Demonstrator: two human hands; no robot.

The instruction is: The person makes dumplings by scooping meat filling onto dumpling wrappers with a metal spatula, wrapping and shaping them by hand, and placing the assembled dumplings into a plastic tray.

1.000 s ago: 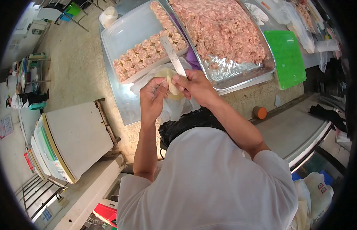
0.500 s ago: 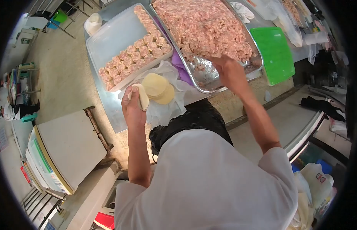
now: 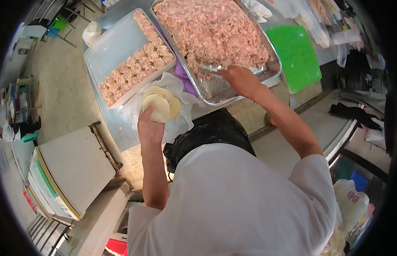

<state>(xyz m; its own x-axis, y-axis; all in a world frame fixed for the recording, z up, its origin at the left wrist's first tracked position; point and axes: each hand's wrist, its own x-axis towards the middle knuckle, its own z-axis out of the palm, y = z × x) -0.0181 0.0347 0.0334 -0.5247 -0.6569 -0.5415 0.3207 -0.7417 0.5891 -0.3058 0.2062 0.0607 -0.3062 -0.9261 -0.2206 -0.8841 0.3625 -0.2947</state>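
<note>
Wrapper [image 3: 155, 107] in the left hand [image 3: 151, 126], right hand [image 3: 241, 81] at the minced meat [image 3: 215, 34]

In the head view, the only 1 available, finished dumplings [image 3: 134, 68] fill a band along the near and right sides of the plastic tray [image 3: 111, 49]. By the look of it, the work is partly along: these pieces are shaped and set down, while a large heap of minced meat remains in the metal pan [image 3: 220, 91] and more round skins lie in a stack [image 3: 175, 109] on the plastic sheet [image 3: 177, 87]. The wrapper in hand is unshaped; whether it bears any filling I cannot tell.

That wrapper sits just above the stack, overlapping it from this angle, near the tray's closest edge. Being round, it has no clear long axis; its broad face turns up toward the camera, slightly tilted.

The left hand is partly curled, thumb over the wrapper's edge, the other fingers mostly hidden beneath. The right hand is closed on a flat tool [image 3: 210, 69], blurred, whose long axis runs leftward from the fist and slightly away from the person, its far end at the meat.

A purple cloth [image 3: 188, 81] lies between tray and pan on the metal surface [image 3: 128, 137]; a green lid [image 3: 294, 57] is right of the pan.
</note>
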